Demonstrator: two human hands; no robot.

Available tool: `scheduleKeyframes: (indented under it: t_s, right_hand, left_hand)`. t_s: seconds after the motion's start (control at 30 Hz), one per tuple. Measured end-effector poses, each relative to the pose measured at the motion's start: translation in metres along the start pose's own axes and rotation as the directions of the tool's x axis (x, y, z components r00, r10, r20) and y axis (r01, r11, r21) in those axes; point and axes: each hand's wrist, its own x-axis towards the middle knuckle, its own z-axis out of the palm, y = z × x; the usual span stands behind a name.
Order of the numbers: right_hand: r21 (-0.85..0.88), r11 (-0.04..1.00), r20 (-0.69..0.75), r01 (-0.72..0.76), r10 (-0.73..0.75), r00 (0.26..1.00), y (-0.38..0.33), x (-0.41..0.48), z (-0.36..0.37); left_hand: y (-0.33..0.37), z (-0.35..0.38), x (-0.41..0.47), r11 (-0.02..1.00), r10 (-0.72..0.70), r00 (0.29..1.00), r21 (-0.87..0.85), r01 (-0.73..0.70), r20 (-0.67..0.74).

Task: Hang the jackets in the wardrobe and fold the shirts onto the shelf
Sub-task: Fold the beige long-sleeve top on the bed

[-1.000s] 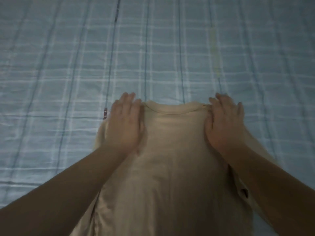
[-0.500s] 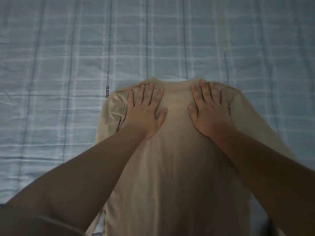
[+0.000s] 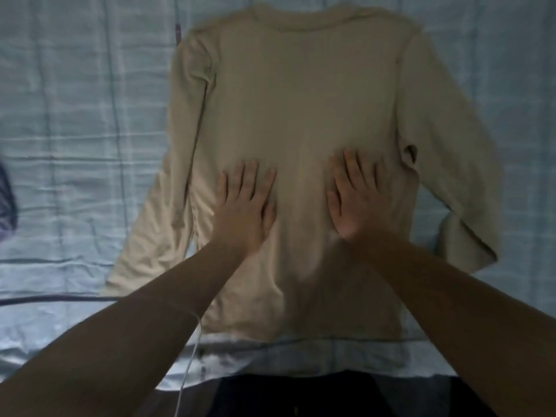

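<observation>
Both hands have slid down from the collar to the middle of the beige long-sleeved shirt (image 3: 301, 115). The left hand (image 3: 245, 212) and right hand (image 3: 358, 200) lie flat, fingers spread, gripping nothing. The shirt lies spread on the blue checked bed (image 3: 75, 130), hem near its front edge.

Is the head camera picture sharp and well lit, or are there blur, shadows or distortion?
Head view: dim, bluish light, no glare; soft throughout, the right hand smeared more than the left hand; the forearms in the foreground are dark and shadowed; the beige shirt shows only faint creases; the checked bedsheet lines bend towards the edges, a wide-angle effect.
</observation>
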Motion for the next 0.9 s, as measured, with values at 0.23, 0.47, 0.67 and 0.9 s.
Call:
scheduleKeyframes:
  t_s: [0.23, 0.47, 0.67, 0.9]
  right_hand:
    - [0.097, 0.995, 0.152, -0.035, 0.02, 0.988, -0.008, -0.122, 0.011]
    - [0.244, 0.955, 0.162, -0.166, 0.129, 0.978, -0.004, -0.2, -0.002]
    - [0.435, 0.554, 0.331, -0.71, 0.634, 0.699, 0.012, -0.222, -0.022]
    - [0.28, 0.429, 0.589, -0.859, 0.629, 0.507, 0.025, -0.222, -0.029]
  left_hand:
    - [0.004, 0.023, -0.118, 1.0, -0.027, 0.998, 0.013, 0.027, 0.059]
    - [0.006, 0.017, -0.194, 0.978, -0.115, 0.993, -0.173, 0.12, 0.039]
    - [0.005, -0.007, -0.219, 0.652, -0.547, 0.825, -0.549, 0.524, 0.138]
    - [-0.006, -0.019, -0.213, 0.38, -0.63, 0.565, -0.423, 0.823, 0.533]
